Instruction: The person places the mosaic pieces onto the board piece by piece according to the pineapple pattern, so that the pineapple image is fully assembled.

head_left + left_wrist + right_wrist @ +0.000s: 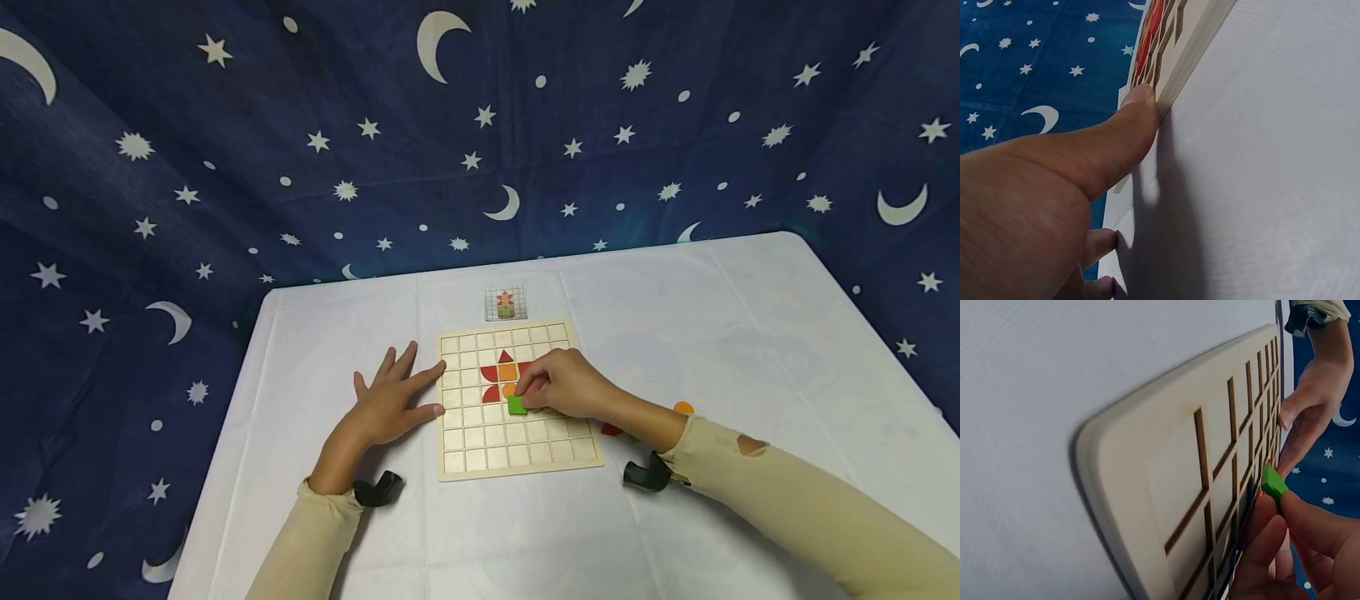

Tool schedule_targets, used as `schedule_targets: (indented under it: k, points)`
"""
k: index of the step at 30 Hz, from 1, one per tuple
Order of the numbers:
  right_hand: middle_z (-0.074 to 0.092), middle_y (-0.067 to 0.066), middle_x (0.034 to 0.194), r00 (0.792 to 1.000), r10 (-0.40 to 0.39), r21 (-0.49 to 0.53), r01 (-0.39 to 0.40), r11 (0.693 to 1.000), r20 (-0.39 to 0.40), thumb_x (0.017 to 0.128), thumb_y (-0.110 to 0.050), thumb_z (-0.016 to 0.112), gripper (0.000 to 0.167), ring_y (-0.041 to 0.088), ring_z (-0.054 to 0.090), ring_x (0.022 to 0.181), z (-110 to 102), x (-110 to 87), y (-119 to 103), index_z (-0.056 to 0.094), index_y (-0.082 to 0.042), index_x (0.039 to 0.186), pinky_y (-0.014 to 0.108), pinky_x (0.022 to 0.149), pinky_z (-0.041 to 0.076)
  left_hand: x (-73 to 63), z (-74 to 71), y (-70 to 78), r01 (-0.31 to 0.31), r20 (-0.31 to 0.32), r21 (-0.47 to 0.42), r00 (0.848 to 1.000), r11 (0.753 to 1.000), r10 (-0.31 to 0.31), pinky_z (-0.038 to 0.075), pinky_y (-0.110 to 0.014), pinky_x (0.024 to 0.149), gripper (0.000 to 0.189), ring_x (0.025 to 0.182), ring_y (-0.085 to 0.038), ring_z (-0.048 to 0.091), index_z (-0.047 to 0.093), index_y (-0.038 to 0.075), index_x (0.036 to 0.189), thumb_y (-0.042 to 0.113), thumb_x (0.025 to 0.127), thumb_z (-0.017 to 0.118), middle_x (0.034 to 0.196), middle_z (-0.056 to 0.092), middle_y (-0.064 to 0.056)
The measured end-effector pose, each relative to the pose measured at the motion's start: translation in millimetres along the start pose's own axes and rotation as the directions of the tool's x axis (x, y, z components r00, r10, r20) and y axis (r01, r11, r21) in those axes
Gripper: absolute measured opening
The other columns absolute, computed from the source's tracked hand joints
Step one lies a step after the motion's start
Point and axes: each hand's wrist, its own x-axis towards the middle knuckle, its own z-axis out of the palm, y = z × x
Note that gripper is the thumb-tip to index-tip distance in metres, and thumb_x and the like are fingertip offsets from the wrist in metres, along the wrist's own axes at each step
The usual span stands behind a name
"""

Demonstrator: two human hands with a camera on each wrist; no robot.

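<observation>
A wooden grid board (487,459) lies on the white table, with red and orange tiles set in its middle cells. My right hand (566,383) is over the board and pinches a green square tile (517,405) between thumb and fingers, just below an orange round tile (509,390). In the right wrist view the green tile (1273,484) is tilted close over the cells. My left hand (390,404) is spread at the board's left edge, its thumb and index fingertip against the rim. The left wrist view shows the thumb (1116,134) at that edge.
Behind the board lies a small pattern card (506,304) with a coloured figure on a grid. Right of the board, an orange piece (683,407) and a red piece (611,429) lie partly behind my right forearm. A dark blue star-patterned cloth (420,167) hangs behind the table.
</observation>
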Motion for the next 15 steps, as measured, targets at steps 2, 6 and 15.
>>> schedule_targets:
  k: [2,6,15]
  points:
    - [0.071,-0.009,0.071,1.0,-0.009,-0.019,0.009,1.0,-0.002,0.082,-0.01,0.082,0.009,0.01,0.063,0.07,2.2,0.7,-0.8,0.08,-0.019,0.083,0.027,0.064,0.05,0.0,-0.1,0.0,0.002,0.0,-0.006,1.0,1.0,-0.002,0.002,-0.088,0.107,0.072,0.158,-0.047,0.005,0.044,0.037,0.155,0.056,0.091,0.07,0.172,0.012,-0.014]
    - [0.07,-0.01,0.069,1.0,-0.019,-0.047,0.018,0.999,-0.012,0.081,-0.01,0.082,0.009,0.01,0.062,0.07,5.7,1.4,-3.2,0.08,-0.019,0.081,0.028,0.065,0.05,0.2,-0.2,0.0,0.001,-0.002,-0.009,1.0,1.0,-0.001,0.001,-0.088,0.106,0.072,0.157,-0.048,0.005,0.044,0.037,0.155,0.057,0.091,0.07,0.172,0.012,-0.014]
    - [0.07,-0.01,0.067,0.997,-0.063,-0.087,0.06,0.994,-0.034,0.079,-0.006,0.083,0.011,0.006,0.062,0.066,14.2,0.9,-7.4,0.079,-0.016,0.076,0.025,0.063,0.051,-0.6,-0.1,0.6,0.002,0.003,-0.018,1.0,1.0,-0.001,0.001,-0.087,0.107,0.073,0.158,-0.047,0.004,0.044,0.036,0.155,0.056,0.09,0.071,0.173,0.012,-0.013]
